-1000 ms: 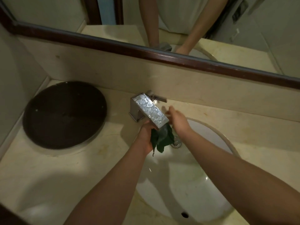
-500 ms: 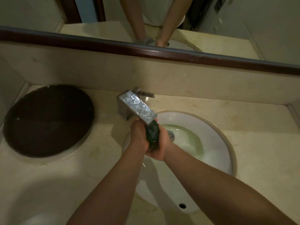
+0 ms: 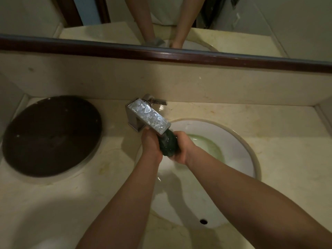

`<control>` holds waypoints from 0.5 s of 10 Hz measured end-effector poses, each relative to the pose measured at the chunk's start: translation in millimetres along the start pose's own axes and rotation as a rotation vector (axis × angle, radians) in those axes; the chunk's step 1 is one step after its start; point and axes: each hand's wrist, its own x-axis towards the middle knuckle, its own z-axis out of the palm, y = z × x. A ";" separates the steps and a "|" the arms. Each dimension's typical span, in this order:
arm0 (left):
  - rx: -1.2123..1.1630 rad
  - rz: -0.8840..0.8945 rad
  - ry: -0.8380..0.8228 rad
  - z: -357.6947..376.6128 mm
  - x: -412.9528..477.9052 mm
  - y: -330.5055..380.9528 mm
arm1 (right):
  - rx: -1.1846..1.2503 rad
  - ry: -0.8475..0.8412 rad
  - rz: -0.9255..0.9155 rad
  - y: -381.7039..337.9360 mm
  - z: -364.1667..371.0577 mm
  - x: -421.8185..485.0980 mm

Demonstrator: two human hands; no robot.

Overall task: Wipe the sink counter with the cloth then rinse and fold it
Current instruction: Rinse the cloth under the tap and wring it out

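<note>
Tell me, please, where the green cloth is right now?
In the head view the cloth sits bunched between the left hand and right hand, just under the faucet spout, over the sink.

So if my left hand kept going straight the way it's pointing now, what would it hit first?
Most likely the faucet: the left hand, gripping the green cloth, points up toward the spout's underside just ahead. Depth is hard to judge.

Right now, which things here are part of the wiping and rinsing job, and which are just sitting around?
In the job:
- green cloth, bunched between left hand and right hand
- faucet
- white sink, with greenish water
- counter

Just there:
- dark round cover
- mirror
</note>
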 end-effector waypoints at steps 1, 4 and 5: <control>0.036 0.019 -0.023 0.5 -3.7 2.8 | 0.071 -0.014 -0.028 3.0 -1.9 -0.6; 0.072 -0.072 0.034 0.1 -12.1 1.7 | 0.055 0.005 0.024 9.8 8.8 -2.1; 0.161 -0.098 0.172 -1.7 -11.4 4.4 | -0.043 0.098 -0.008 15.1 17.0 1.8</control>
